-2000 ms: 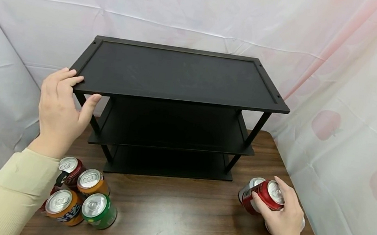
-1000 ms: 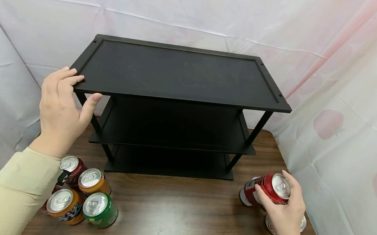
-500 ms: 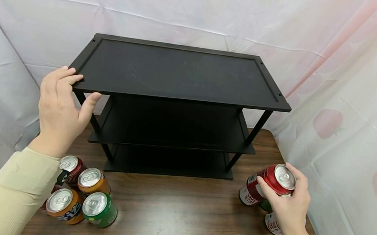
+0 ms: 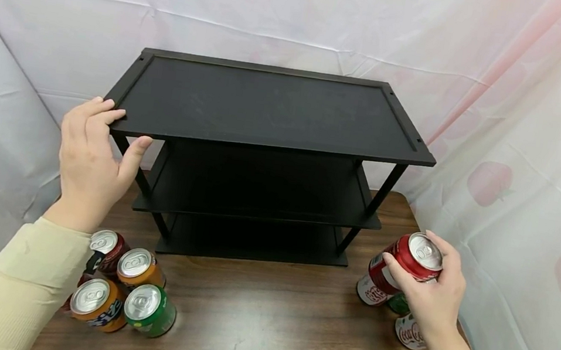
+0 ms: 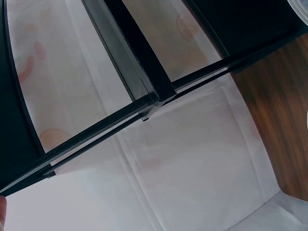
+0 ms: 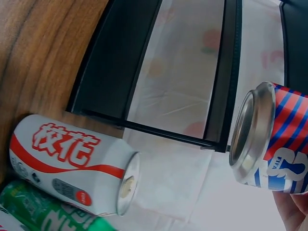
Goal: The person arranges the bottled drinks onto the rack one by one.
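My right hand (image 4: 436,305) grips a red soda can (image 4: 402,259) by its upper part, fingers behind and thumb in front. The can hangs tilted over a white-and-red can (image 4: 370,293). In the right wrist view its silver base and striped side (image 6: 288,130) face the camera, near a white can with red lettering (image 6: 72,163). A green can (image 4: 398,304) and another white can (image 4: 410,333) stand below the hand. My left hand (image 4: 92,168) rests on the front left corner of a black three-tier rack (image 4: 268,108), fingers on top, thumb at the front edge.
Left of the rack's front stand a dark red can (image 4: 116,254), two orange cans (image 4: 108,315) and a green can (image 4: 163,316), partly behind my left sleeve (image 4: 27,278). The wooden table (image 4: 251,319) meets pale cloth walls (image 4: 280,15) behind and at both sides.
My right hand has lifted the red can up from among the cans at right, uncovering the white and green cans beneath. The left hand stays at the rack's corner.
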Available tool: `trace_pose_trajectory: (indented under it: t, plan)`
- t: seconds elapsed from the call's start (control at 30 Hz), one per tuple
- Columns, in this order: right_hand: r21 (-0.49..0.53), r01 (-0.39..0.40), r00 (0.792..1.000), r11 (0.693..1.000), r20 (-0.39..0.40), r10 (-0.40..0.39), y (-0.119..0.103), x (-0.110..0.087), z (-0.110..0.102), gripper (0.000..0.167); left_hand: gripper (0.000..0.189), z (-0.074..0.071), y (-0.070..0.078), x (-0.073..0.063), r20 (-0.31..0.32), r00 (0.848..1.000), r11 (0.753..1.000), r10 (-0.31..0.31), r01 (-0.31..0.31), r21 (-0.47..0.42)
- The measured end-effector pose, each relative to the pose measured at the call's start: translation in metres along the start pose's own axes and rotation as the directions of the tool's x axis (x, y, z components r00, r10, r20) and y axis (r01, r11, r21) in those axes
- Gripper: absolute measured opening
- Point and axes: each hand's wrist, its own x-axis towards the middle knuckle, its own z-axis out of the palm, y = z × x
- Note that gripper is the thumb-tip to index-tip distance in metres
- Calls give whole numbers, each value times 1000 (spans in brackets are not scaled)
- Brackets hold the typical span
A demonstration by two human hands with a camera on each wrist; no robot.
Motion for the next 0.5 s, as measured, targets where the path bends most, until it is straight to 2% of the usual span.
trace_pose_trajectory:
  t: [0.2,0.5]
  plan:
    - [32,19,1000,999,-11,-19,-4,9,-1,76,75,2,0,0,3,1000,1000,2,-2,0]
    - [41,8,1000,999,-6,-8,-17,23,-4,68,75,4,-2,0,3,1000,1000,5,-5,-5]
